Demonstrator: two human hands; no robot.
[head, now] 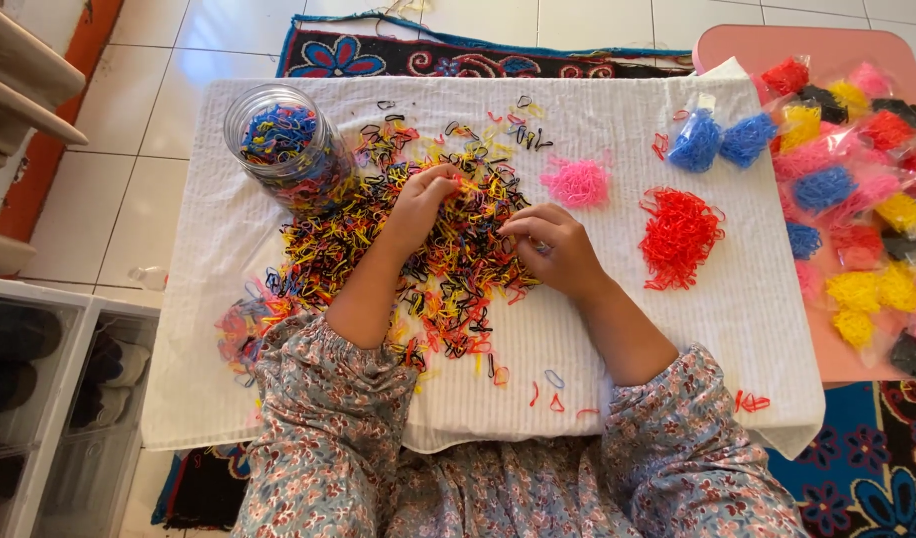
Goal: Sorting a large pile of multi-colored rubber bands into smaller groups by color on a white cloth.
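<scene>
A big mixed heap of small elastic bands (448,269), yellow, red, black and blue, is spread over a white cloth (677,329). My left hand (423,204) rests on the heap's upper part with its fingertips pinched on a band. My right hand (552,249) lies at the heap's right edge, fingers curled and pinching among the bands; what it holds is too small to tell. A sorted pink pile (577,182) and a sorted red pile (680,236) lie to the right of my hands.
A clear jar (283,144) with blue and mixed bands stands at the cloth's upper left. Several small bags of sorted bands (856,179) cover a pink table on the right. Two blue bagged bundles (722,139) lie near them. Shelves stand at the left.
</scene>
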